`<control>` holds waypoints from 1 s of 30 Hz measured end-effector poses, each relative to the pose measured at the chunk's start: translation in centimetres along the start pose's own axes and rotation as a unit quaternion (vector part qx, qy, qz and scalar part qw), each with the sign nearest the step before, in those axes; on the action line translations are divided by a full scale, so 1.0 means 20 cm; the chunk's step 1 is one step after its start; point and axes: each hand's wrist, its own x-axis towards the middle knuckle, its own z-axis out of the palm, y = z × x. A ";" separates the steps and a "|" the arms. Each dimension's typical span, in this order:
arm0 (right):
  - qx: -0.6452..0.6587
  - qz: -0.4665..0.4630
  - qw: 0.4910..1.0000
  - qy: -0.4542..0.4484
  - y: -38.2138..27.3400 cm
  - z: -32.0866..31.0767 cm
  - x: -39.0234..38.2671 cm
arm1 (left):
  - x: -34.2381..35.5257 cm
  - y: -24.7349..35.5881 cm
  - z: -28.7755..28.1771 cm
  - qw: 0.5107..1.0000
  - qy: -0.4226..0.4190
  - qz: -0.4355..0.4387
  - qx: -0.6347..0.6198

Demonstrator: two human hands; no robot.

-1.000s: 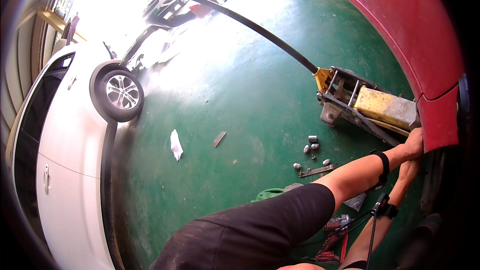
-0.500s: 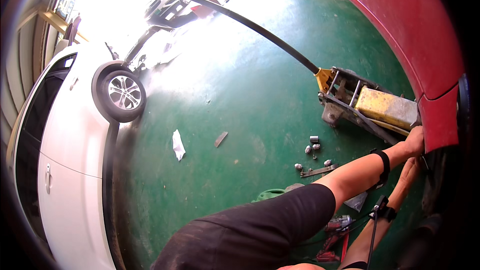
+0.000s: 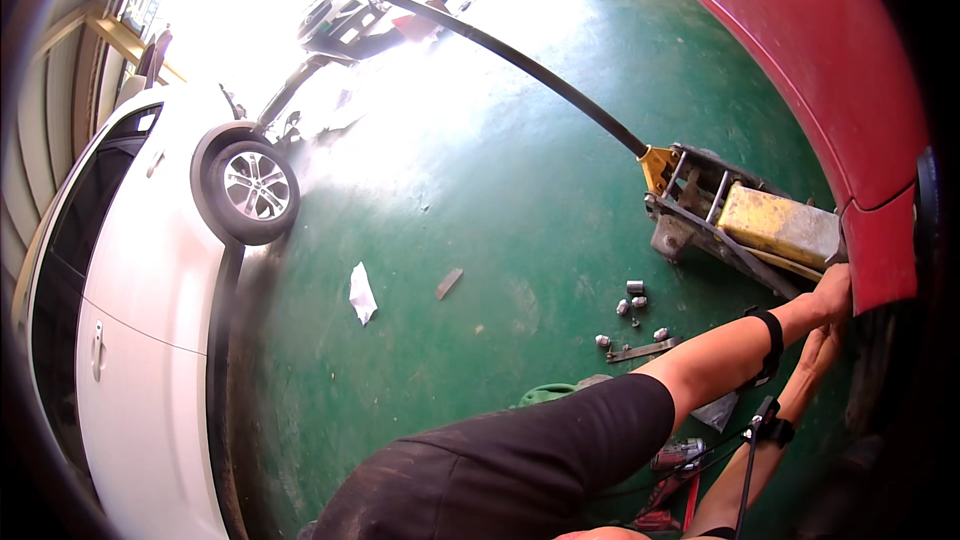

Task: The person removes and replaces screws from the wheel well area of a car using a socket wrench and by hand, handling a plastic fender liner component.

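Observation:
Both my arms reach to the right, toward the lower edge of a red car body panel (image 3: pixel 885 255). My left hand (image 3: pixel 832 294) is at the panel's lower corner, beside the front end of a yellow and grey floor jack (image 3: pixel 775 220); its fingers are hidden behind the panel edge. Just below it is my right hand (image 3: pixel 822 345), close to the left wrist, its fingertips lost in the dark area under the car. Whether either hand holds something cannot be made out. Dark straps circle both forearms, and a black cable runs along the right one.
Several metal lug nuts (image 3: pixel 623 307), a socket (image 3: pixel 635 287) and a flat metal bar (image 3: pixel 645 349) lie on the green floor (image 3: pixel 480 230). A red and grey power tool (image 3: pixel 678 455) rests below my left arm. The jack's long handle (image 3: pixel 500 50) slants up-left. A white car (image 3: pixel 150 270) stands left.
The whole view has shifted slightly, so floor things appear a little further right and lower. Both hands stay at the red panel's edge, the right one closer against the left.

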 end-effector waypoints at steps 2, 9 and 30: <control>0.074 0.017 0.997 0.002 -0.03 0.02 -0.05 | 0.00 -0.02 0.00 1.000 0.005 0.002 0.027; 0.201 0.032 0.979 0.005 -0.07 0.00 0.05 | 0.02 -0.05 0.06 0.997 0.015 0.025 0.066; 0.580 0.069 0.810 -0.057 -0.17 -0.04 0.08 | -0.06 0.00 -0.02 0.997 0.002 -0.055 -0.063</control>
